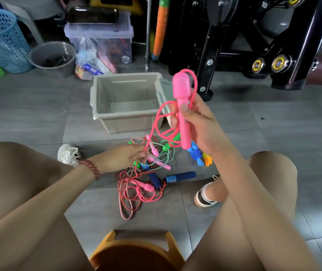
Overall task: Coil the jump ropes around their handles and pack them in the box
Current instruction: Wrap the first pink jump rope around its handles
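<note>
Early yet: the box [97,102] holds 0 ropes. The right hand [201,124] grips 1 pink handle [182,106]; the left hand [124,155] pinches its cord [156,122] above the floor's tangled pile [142,182].

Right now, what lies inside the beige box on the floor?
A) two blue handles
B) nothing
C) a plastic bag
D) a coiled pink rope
B: the beige box shows only its bare bottom; the right hand holds the pink handle up, the left hand pinches the pink rope, and the other ropes lie on the floor.
</note>
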### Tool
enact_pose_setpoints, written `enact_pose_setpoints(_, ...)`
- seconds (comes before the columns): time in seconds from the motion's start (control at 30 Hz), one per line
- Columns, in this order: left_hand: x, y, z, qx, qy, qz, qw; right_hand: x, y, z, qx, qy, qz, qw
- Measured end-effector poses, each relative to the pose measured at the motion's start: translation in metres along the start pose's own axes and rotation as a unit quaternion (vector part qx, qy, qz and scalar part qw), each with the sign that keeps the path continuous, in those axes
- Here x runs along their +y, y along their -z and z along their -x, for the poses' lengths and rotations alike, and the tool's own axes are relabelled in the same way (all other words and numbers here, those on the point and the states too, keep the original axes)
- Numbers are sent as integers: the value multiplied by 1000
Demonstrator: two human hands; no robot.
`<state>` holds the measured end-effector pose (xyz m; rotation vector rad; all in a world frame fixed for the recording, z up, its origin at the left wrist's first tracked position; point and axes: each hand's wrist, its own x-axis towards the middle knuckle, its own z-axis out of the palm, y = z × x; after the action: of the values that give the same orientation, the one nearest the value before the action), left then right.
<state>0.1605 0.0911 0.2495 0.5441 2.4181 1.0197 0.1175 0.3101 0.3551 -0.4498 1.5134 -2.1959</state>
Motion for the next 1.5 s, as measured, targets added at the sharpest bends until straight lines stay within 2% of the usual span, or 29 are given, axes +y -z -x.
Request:
enact_pose_setpoints(0.03,-15,1,1,-27,43,-78,996,-2,3,0,9,8,0,1000)
enact_pose_setpoints(0.1,-36,9,5,-62,128,-142,980,-5,7,2,32,20,22,999)
enact_pose_setpoints(0.17,-47,20,8,-38,168,-139,975,-4,10,3,59,21,101,993)
enact_pose_setpoints(0.2,-49,25,9,6,171,-125,977,-3,12,3,69,18,173,982)
enact_pose_setpoints(0.3,-38,32,5,186,94,-71,975,0,19,0,73,-10,388,919)
enact_pose_setpoints(0.4,-6,41,-1,300,41,8,953,3,18,0,54,-44,437,897)
enact_pose_setpoints(0.5,26,46,1,321,-21,93,942,8,10,-1,48,-37,478,876)
enact_pose_setpoints(0.6,40,46,5,320,-60,139,935,14,9,-1,38,-96,559,823)
enact_pose_setpoints(0.67,42,47,3,326,-71,163,928,18,10,-1,57,-128,570,810)
enact_pose_setpoints(0.77,44,48,-1,336,-72,187,920,17,8,-3,81,-112,526,839)
enact_pose_setpoints(0.9,50,39,-4,268,-86,221,934,9,-4,-1,-4,-77,414,907)
enact_pose_setpoints(1.0,54,34,-1,233,-125,258,929,12,-12,1,-80,-102,384,914)
enact_pose_setpoints(1.13,49,37,-2,243,-103,301,916,13,-13,1,-76,-84,379,918)
enact_pose_setpoints(1.2,39,37,-3,183,-104,290,934,8,-14,2,-59,-61,360,929)
enact_pose_setpoints(1.23,34,35,-5,142,-98,252,952,5,-13,2,-41,-44,339,939)
enact_pose_setpoints(1.33,-1,17,-12,5,4,82,997,-7,-9,4,24,15,261,965)
enact_pose_setpoints(1.4,-32,6,-13,-68,83,-21,994,-14,-4,5,70,45,224,971)
enact_pose_setpoints(1.5,-57,9,-11,-47,150,5,988,-16,2,6,101,85,250,959)
